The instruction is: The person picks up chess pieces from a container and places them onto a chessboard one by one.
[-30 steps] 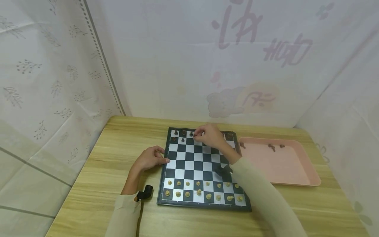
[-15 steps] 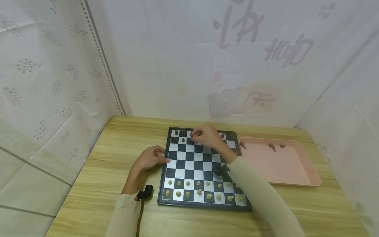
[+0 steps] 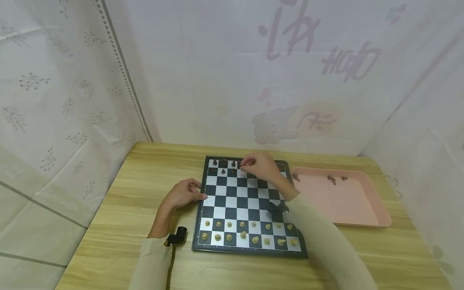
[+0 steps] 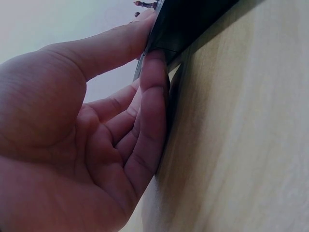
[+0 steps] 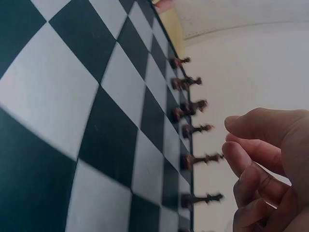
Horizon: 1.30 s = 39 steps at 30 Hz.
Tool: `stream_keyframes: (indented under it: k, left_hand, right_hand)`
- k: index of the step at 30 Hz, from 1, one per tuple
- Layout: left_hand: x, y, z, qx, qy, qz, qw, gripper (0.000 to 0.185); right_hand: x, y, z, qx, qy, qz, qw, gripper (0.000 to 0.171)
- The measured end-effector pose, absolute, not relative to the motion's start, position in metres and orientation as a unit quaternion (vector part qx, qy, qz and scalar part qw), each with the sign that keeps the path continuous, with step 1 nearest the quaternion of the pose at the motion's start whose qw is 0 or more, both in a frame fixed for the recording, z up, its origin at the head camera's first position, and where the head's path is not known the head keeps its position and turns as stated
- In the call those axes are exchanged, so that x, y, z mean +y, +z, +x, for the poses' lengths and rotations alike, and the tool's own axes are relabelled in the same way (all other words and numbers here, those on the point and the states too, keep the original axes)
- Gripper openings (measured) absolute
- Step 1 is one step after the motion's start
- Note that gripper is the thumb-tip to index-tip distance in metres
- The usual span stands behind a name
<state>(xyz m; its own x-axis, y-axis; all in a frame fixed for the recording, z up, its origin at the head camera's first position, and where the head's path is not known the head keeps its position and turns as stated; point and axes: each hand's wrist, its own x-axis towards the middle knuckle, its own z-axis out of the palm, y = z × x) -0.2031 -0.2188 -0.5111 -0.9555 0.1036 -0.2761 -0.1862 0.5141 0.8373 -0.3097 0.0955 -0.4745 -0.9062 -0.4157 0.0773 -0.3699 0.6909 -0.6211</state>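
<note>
While the left hand (image 3: 185,193) steadies the chessboard (image 3: 246,203) at its left edge, thumb on top of the rim and fingers (image 4: 152,101) against its side, the right hand (image 3: 262,166) hangs over the far rank where the dark pieces stand.

Item: dark chess pieces (image 3: 224,163), upright in a row along the far edge, each long axis vertical. Several stand just left of the right hand; in the right wrist view they (image 5: 195,159) line up just beyond the fingertips (image 5: 236,157).

Right hand: fingers curled loosely, nothing visibly pinched between them; tips near a dark piece but apart from it. Whether anything lies hidden in the palm cannot be told.

Nearer hand: the right, by a clear margin; the left is well apart from the far rank, at mid-board level.

Also present: light pieces (image 3: 243,234) on the two near ranks; a pink tray (image 3: 377,219) right of the board with a few dark pieces (image 3: 331,179) in it; a wooden table (image 3: 119,209).
</note>
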Motion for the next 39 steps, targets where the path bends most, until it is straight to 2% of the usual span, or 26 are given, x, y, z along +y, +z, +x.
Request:
stream_keyframes:
  k: [12,26,34,39]
  left_hand:
    - [-0.219,-0.513,-0.202,0.859,0.491,-0.017,0.146,0.049]
    - [-0.218,-0.512,-0.201,0.862,0.485,-0.018,0.143,0.049]
    - [-0.218,-0.512,-0.200,0.862,0.485,-0.020,0.143,0.048]
    - [-0.217,-0.511,-0.200,0.862,0.486,-0.019,0.143,0.048]
  right_hand:
    - [0.164,-0.467,-0.309,0.922,-0.348,-0.166,0.004,0.009]
    - [0.256,-0.482,-0.300,0.935,-0.339,-0.103,-0.012,0.020]
    - [0.282,-0.489,-0.297,0.950,-0.300,-0.080,0.042,0.042]
    - [0.288,-0.491,-0.299,0.952,-0.282,-0.084,0.081,0.034]
